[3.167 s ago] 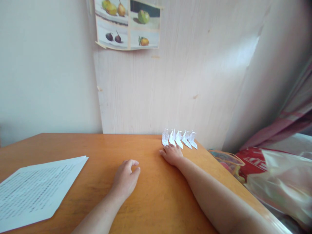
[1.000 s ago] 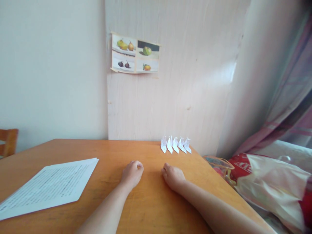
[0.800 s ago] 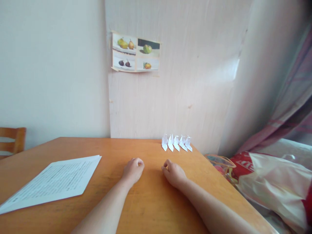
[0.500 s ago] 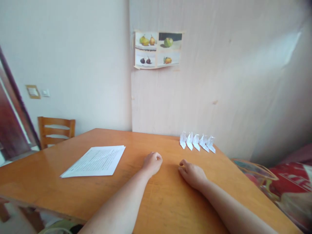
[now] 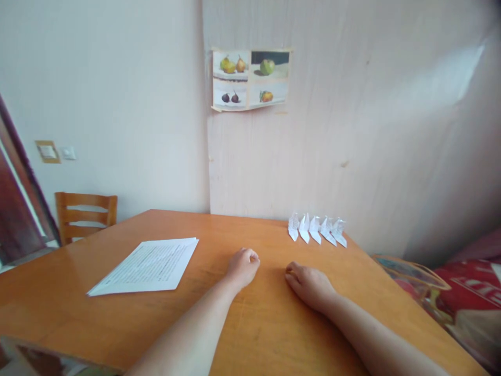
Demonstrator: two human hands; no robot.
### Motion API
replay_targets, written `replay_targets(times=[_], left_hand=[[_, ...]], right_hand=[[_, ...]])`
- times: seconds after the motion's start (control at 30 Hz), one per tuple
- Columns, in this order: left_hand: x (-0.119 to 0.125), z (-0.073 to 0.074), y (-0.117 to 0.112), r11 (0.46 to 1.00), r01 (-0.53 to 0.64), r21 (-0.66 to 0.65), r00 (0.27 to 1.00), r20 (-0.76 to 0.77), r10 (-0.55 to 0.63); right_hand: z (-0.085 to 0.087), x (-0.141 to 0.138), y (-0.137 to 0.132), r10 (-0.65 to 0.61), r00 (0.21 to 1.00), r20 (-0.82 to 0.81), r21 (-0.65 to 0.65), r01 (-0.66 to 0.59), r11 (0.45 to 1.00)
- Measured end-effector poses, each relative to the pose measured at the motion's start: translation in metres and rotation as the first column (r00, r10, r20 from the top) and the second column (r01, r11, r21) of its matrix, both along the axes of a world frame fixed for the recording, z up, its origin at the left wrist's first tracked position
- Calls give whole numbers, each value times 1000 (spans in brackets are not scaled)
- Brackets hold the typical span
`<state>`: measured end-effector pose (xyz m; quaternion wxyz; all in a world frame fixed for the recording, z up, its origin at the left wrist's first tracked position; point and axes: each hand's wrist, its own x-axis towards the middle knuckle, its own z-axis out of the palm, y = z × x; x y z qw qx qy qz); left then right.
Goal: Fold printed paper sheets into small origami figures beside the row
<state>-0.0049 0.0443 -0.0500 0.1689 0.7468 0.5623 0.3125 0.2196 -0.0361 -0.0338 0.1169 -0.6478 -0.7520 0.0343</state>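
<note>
My left hand (image 5: 243,267) rests on the wooden table (image 5: 266,334), its fingers curled into a loose fist with a small gap by the thumb. Nothing shows inside it. To its right, apart from it, my right hand (image 5: 310,284) lies on its side with thumb and curled fingers close together, and I see nothing in them. A stack of printed paper sheets (image 5: 146,265) lies left of my left hand. Beyond my right hand, several folded white paper pieces (image 5: 314,231) stand in a row near the table's far edge. Neither hand touches any paper.
A wooden chair (image 5: 86,215) stands past the table's left far side. The wall behind holds a sheet of fruit pictures (image 5: 250,80) and switches (image 5: 47,151). Right of the table are a red bag or cloth (image 5: 469,286) and a clear plastic item with an orange rim (image 5: 415,271).
The view has shifted slightly, so the paper stack sits a little lower and farther left. My right thumb and fingers have drawn closer together. My left hand stays almost still.
</note>
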Motion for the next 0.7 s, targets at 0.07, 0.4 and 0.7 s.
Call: replay_targets(times=[0.07, 0.4, 0.7], left_hand=[[0, -1, 1, 1000, 1, 1, 1000, 3, -1], [0, -3, 5, 1000, -2, 13, 1000, -1, 2], [-3, -3, 4, 999, 30, 32, 999, 43, -32]], right_hand=[[3, -1, -2, 10, 1000, 4, 2, -10, 1000], [4, -1, -2, 41, 998, 42, 24, -42, 999], [12, -12, -13, 108, 993, 55, 103, -113, 988]])
